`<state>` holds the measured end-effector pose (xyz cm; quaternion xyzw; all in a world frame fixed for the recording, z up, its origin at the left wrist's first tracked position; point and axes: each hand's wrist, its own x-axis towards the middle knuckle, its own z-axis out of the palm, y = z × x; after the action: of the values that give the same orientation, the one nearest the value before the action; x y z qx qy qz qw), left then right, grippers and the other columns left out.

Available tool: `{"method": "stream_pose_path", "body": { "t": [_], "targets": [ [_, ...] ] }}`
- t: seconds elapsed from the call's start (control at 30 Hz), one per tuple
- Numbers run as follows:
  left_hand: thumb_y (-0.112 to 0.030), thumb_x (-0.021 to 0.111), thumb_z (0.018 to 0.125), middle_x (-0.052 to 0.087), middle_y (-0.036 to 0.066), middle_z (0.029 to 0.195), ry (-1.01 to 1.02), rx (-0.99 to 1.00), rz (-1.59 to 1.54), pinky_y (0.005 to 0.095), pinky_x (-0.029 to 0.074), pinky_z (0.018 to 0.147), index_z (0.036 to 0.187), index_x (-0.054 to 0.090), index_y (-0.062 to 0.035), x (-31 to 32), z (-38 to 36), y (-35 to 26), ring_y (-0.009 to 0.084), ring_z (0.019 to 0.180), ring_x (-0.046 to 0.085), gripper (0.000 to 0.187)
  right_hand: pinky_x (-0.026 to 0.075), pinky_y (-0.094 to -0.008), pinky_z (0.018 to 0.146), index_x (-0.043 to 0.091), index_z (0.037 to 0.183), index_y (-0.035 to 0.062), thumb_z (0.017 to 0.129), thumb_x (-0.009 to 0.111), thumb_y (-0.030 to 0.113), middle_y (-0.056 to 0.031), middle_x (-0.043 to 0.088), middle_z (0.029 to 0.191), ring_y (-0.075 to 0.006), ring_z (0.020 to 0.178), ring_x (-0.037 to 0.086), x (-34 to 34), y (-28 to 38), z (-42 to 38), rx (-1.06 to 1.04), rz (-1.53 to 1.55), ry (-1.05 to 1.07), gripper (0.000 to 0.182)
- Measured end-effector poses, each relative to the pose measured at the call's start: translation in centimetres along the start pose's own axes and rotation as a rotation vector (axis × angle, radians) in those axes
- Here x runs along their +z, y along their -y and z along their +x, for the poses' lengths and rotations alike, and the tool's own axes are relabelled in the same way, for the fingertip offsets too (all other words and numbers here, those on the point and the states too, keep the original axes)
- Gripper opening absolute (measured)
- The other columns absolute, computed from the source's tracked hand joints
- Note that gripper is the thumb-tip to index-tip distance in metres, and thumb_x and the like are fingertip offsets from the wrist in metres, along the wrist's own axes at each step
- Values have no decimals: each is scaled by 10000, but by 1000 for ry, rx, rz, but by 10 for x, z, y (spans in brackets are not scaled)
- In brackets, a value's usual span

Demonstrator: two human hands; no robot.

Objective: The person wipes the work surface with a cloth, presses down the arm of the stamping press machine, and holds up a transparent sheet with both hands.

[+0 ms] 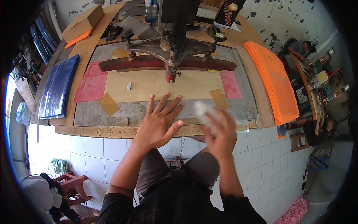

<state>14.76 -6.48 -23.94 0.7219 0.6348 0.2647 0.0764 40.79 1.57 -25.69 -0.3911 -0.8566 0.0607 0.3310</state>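
My left hand [158, 121] lies flat with its fingers spread, the fingertips on the front edge of a pale yellow sheet [145, 80]. My right hand [222, 130] is closed around a crumpled white cloth [204, 110], blurred by motion, just right of the left hand and over the front of the grey metal bed [138, 110]. Pink pieces [91, 84] show at both ends of the yellow sheet, and brown tape [109, 105] crosses its front corners. A small white tag [129, 86] lies on the sheet. Above it spans the red bar [138, 64] of a press.
A stack of orange folders [272, 82] lies on the right side of the table, dark blue folders [59, 87] on the left. Behind stand a cardboard box [84, 24] and a water bottle [150, 11]. Other people sit at the far right and lower left, near a red stool [74, 186].
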Motion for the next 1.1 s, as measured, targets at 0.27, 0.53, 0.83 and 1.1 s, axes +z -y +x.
{"method": "stream_pose_path", "body": {
  "t": [0.27,0.53,0.83,1.1],
  "targets": [
    [-573,396,1178,475,96,1774,-20,-31,35,675,61,1389,1607,625,-65,2,-1,0,403,1694,293,703,404,-563,1214,795,1395,261,950,811,292,-70,681,1537,-323,1421,613,13,7,-15,-290,67,71,446],
    [-529,455,1164,455,78,1790,-9,-36,88,670,54,1392,1632,603,-96,2,0,-4,403,1706,273,654,365,-558,1222,789,1368,124,1058,693,235,-117,683,1510,-370,1429,576,-29,-119,-28,145,-285,-266,343],
    [-344,567,1139,565,31,1714,109,116,-38,683,141,1385,1523,718,-176,-3,-4,-2,290,1659,412,446,334,-558,1250,783,1383,147,1088,682,236,-86,668,1526,-342,1431,575,-19,-98,-11,203,-299,-224,325],
    [-410,415,1190,547,73,1722,32,87,-8,695,109,1383,1534,702,-130,3,1,-2,308,1684,357,528,358,-579,1256,782,1408,205,1048,752,245,-69,658,1540,-350,1462,560,0,-38,8,99,30,-97,364]
  ]
}}
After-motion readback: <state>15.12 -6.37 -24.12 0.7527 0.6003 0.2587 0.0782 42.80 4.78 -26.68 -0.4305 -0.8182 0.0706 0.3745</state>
